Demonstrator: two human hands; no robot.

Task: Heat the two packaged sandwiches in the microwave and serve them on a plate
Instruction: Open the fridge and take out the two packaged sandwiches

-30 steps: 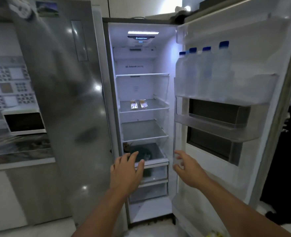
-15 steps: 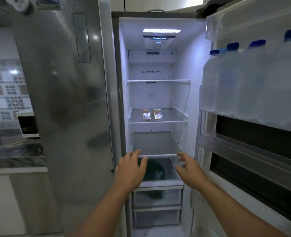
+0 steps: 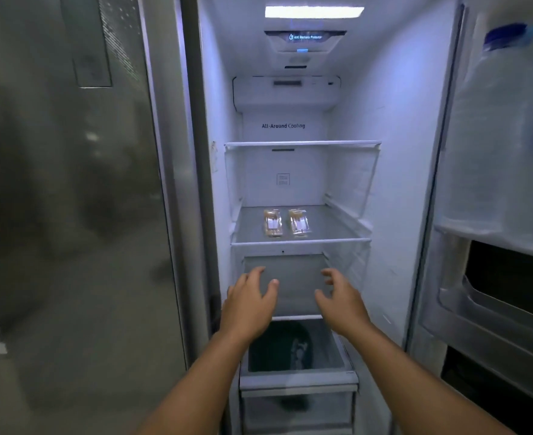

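The two packaged sandwiches (image 3: 285, 223), side by side on the middle fridge shelf (image 3: 331, 229), are judged light, soft and slick-wrapped, best taken by their long sides. The left hand (image 3: 249, 304) and right hand (image 3: 340, 301) are held spread and empty, below and well short of them.

Two wrapped sandwiches (image 3: 272, 223) (image 3: 298, 222) sit side by side on the middle glass shelf (image 3: 328, 227) of the fridge, near its left half, looks like not touching.
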